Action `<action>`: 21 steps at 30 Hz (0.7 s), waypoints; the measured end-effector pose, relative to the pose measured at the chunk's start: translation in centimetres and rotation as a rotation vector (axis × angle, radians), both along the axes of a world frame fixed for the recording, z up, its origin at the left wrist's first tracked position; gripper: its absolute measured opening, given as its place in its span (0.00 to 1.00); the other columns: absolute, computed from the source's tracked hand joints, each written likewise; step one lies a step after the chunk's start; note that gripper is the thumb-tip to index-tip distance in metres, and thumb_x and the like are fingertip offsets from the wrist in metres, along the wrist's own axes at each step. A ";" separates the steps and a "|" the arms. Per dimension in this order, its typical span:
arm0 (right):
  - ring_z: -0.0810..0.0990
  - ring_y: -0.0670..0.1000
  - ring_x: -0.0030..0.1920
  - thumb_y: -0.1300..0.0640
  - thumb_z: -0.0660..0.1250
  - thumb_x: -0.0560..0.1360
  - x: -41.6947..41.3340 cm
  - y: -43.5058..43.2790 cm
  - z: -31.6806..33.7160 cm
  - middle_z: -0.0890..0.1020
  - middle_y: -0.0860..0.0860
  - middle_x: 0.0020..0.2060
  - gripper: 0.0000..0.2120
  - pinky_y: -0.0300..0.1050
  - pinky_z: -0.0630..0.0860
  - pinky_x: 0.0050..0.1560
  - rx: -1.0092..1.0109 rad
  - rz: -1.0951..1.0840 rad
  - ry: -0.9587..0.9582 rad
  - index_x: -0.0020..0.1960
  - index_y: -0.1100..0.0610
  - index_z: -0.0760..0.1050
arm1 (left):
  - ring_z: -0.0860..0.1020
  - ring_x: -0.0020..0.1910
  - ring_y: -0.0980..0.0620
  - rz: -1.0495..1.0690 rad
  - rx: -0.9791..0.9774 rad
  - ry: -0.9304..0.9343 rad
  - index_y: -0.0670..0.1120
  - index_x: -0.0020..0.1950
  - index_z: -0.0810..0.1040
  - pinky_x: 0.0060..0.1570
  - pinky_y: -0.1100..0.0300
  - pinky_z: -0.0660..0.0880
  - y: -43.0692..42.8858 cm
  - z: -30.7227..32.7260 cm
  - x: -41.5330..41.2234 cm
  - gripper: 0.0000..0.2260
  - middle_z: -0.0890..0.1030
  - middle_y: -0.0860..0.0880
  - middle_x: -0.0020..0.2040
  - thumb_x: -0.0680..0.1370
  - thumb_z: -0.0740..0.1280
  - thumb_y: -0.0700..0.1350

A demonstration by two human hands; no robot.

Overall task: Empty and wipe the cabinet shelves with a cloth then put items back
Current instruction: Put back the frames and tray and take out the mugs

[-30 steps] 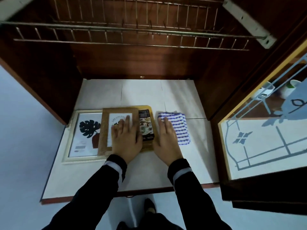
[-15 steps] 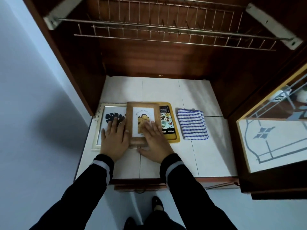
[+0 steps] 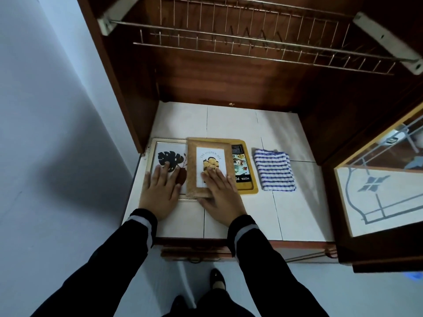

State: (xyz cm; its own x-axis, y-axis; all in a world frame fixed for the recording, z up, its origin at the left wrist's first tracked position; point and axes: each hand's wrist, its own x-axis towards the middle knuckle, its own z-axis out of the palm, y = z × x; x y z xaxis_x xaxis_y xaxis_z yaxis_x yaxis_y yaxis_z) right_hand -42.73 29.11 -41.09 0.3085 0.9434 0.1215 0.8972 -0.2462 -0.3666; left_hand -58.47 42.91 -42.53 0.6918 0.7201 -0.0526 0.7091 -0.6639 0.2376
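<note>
White tiled cabinet shelf [image 3: 229,124] carries three pictures, the wooden frame [image 3: 192,170] overlapping both neighbours. Left of it the left hand [image 3: 160,193] lies flat, fingers spread, on the leaf print [image 3: 169,152]; the right hand [image 3: 220,197] presses flat on the wooden frame, pinching nothing. Right of it, past the yellow frame [image 3: 245,179], lies the striped cloth [image 3: 274,170]. Sliding frames this way could scrape glass or tip the leaf print off the shelf edge

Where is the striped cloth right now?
Head view: the striped cloth lies folded on the tiled shelf, just right of the yellow frame, untouched.
</note>
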 end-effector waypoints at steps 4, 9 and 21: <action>0.63 0.53 0.75 0.38 0.57 0.76 -0.7 -1.0 -0.7 0.67 0.50 0.74 0.31 0.53 0.52 0.75 0.088 -0.050 -0.089 0.74 0.51 0.66 | 0.46 0.80 0.44 0.009 0.001 -0.011 0.54 0.81 0.52 0.75 0.46 0.38 -0.5 -0.2 -0.5 0.36 0.49 0.47 0.81 0.74 0.34 0.62; 0.67 0.54 0.73 0.41 0.58 0.77 -1.5 -2.0 -1.8 0.70 0.51 0.72 0.28 0.56 0.61 0.73 0.151 -0.068 -0.201 0.73 0.53 0.69 | 0.46 0.80 0.42 -0.016 0.006 -0.023 0.62 0.79 0.47 0.75 0.45 0.39 -1.5 -0.6 -1.8 0.29 0.48 0.45 0.81 0.77 0.36 0.63; 0.70 0.51 0.71 0.45 0.58 0.75 -1.6 -2.7 -2.5 0.70 0.48 0.72 0.29 0.49 0.57 0.73 0.097 -0.126 -0.288 0.75 0.52 0.66 | 0.43 0.80 0.43 -0.101 -0.015 -0.039 0.62 0.79 0.51 0.75 0.48 0.35 -2.8 -0.5 -5.0 0.40 0.45 0.45 0.81 0.70 0.29 0.75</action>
State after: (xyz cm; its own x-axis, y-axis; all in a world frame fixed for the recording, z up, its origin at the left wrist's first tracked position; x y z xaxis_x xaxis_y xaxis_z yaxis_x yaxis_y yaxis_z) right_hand -44.31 26.39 -43.54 0.3618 0.8800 0.3077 0.9322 -0.3379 -0.1296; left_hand -63.45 40.15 -43.03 0.7628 0.6457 -0.0342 0.6284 -0.7279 0.2742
